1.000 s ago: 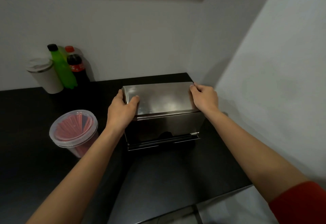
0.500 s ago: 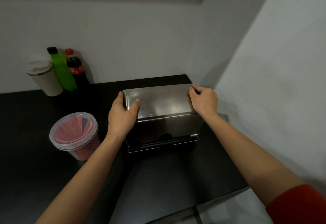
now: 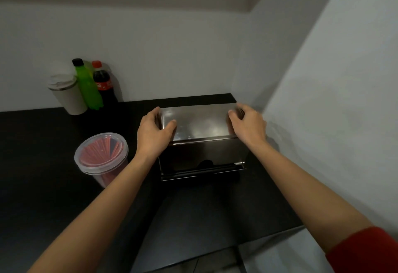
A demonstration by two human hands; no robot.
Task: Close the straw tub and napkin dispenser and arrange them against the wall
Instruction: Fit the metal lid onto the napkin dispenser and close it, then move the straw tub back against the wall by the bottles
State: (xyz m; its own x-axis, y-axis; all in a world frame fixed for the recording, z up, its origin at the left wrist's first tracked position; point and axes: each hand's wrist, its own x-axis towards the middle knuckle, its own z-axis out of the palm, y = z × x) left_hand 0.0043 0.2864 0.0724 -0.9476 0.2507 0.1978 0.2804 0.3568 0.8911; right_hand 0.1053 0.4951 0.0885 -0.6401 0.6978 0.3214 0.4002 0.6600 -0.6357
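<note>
On the black countertop (image 3: 43, 165), the boxy stainless-steel napkin dispenser (image 3: 200, 122) sits between my fingers; my left hand (image 3: 154, 137) and right hand (image 3: 247, 125) curl round its top ends. The clear round plastic tub of red straws (image 3: 101, 154) stands near, left of my left fingers.

Black tabletop (image 3: 43, 186) runs into the corner of back wall (image 3: 150, 57) and right wall (image 3: 323, 100). On it:
- steel napkin dispenser (image 3: 200, 126), back right, near the corner
- clear straw tub (image 3: 100, 179), lid on, just left of the dispenser
- lidded cup (image 3: 66, 94), green bottle (image 3: 88, 87) and cola bottle (image 3: 104, 85), clustered at the back wall, left
</note>
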